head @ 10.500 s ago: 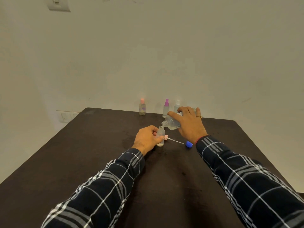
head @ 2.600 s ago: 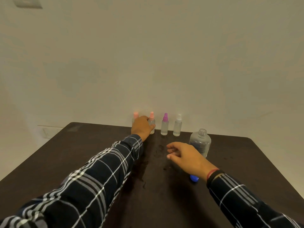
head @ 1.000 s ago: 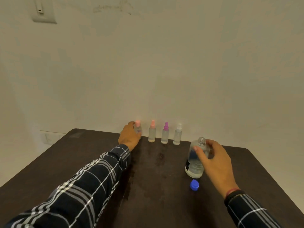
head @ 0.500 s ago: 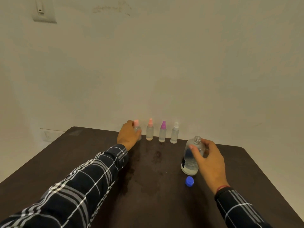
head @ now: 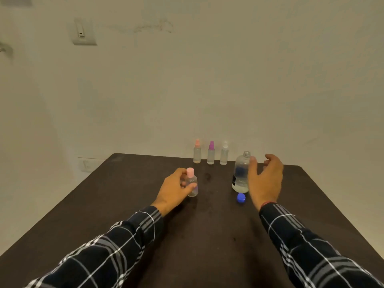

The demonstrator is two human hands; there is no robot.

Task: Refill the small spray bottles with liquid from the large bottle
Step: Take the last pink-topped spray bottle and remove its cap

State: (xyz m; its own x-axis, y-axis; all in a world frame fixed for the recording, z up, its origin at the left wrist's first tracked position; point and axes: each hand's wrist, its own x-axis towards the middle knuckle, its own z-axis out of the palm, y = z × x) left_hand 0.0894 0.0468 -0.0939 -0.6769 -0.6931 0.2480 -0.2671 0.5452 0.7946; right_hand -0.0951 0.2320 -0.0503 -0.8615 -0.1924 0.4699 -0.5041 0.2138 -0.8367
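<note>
Sleeves: your left sleeve [head: 108, 252] and right sleeve [head: 307, 250], dark plaid, reach in from the near edge over the dark surface [head: 207, 235]
Cap: a blue cap [head: 241, 198] lies loose on the surface; it is just in front of the big bottle's base and just left of your right wrist
Left hand: your left hand [head: 173, 190] grips the pink bottle [head: 193, 180]; fingers and thumb curl round its clear body; the bottle is upright, pink top on, left of centre; you cannot tell whether its base touches the surface
Right hand: your right hand [head: 265, 181] is open, fingers spread and loosely bent, holding nothing; it sits just right of the big bottle; you cannot tell whether the thumb touches it
Big bottle: the big bottle [head: 240, 173] stands upright on the surface, clear, neck uncapped; a dark label sits low on its left side
Far row: the peach bottle [head: 197, 153], purple bottle [head: 211, 154] and white bottle [head: 224, 154] stand upright side by side at the far edge, tops on
Wall: a switch plate [head: 83, 32] high on the left; a socket [head: 87, 165] low by the far left corner
</note>
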